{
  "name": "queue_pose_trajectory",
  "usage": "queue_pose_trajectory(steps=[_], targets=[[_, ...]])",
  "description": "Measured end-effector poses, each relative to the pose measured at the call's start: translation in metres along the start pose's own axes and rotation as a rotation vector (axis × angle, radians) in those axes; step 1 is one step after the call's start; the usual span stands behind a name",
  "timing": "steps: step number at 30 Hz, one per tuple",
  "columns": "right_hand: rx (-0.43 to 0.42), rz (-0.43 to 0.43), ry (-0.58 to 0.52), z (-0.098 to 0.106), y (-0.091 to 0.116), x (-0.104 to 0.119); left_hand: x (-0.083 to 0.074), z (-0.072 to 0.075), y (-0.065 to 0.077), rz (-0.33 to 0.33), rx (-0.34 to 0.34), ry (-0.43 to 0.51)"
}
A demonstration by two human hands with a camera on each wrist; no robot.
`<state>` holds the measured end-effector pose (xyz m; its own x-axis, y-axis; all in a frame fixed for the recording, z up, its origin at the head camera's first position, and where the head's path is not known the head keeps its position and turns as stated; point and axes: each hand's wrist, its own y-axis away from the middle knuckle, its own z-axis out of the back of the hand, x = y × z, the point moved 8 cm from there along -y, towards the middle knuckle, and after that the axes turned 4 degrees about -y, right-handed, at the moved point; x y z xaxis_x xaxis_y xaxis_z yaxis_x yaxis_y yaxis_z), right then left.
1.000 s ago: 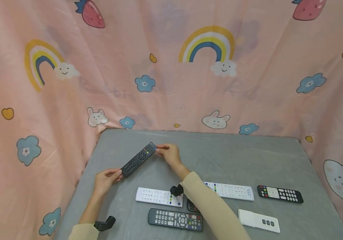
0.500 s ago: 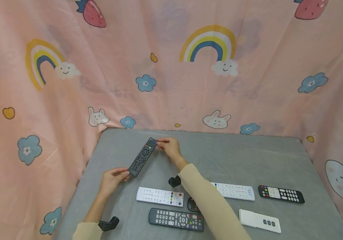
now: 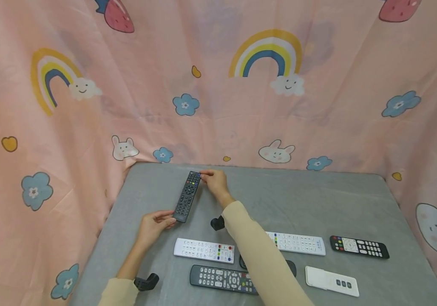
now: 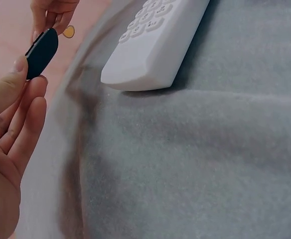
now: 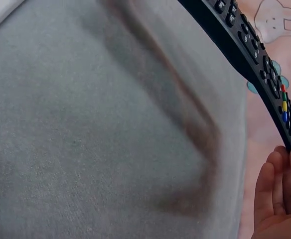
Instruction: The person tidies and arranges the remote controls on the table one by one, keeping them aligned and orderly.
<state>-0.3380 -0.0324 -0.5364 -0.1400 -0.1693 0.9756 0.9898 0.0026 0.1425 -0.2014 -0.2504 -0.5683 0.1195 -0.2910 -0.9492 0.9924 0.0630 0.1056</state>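
Observation:
A slim black remote control with colored buttons is held between both hands, its button face toward the head camera. My left hand pinches its lower end between thumb and fingers. The far upper end is pinched by my right hand. In the left wrist view the black remote shows end-on above the left thumb and fingers. The right wrist view has the remote slanting in from the top, raised over the cloth, down to the right hand's fingertips.
On the grey cloth lie a white remote, a dark grey one, another white one, a black one and a white slider-style remote. The right sleeve partly covers another black remote. A pink patterned curtain stands behind.
The held remote has turned from a slanted toward a more upright position. My left hand has moved right and slightly up; my right hand has risen a little. Both keep their pinch.

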Motion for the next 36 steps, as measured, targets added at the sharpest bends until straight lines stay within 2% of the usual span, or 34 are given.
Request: queue_pose_trajectory(steps=[9, 17, 22, 27, 33, 36], targets=[[0.009, -0.002, 0.046, -0.002, -0.009, -0.003, -0.003, -0.004, -0.004, -0.018, -0.010, -0.077], [0.031, 0.020, 0.129, -0.001, -0.017, 0.000, -0.005, -0.009, -0.011, -0.018, -0.013, -0.095], [0.046, 0.062, 0.251, -0.002, -0.021, 0.004, -0.006, -0.014, -0.017, -0.030, -0.001, -0.106], [0.079, 0.134, 0.386, -0.008, -0.023, 0.009, -0.006, -0.015, -0.023, -0.046, -0.026, -0.151], [0.103, 0.158, 0.396, -0.017, -0.027, 0.006, -0.003, -0.015, -0.025, -0.051, -0.029, -0.184], [0.094, 0.125, 0.377, -0.017, -0.026, -0.001, -0.002, -0.017, -0.026, -0.057, -0.023, -0.195]])
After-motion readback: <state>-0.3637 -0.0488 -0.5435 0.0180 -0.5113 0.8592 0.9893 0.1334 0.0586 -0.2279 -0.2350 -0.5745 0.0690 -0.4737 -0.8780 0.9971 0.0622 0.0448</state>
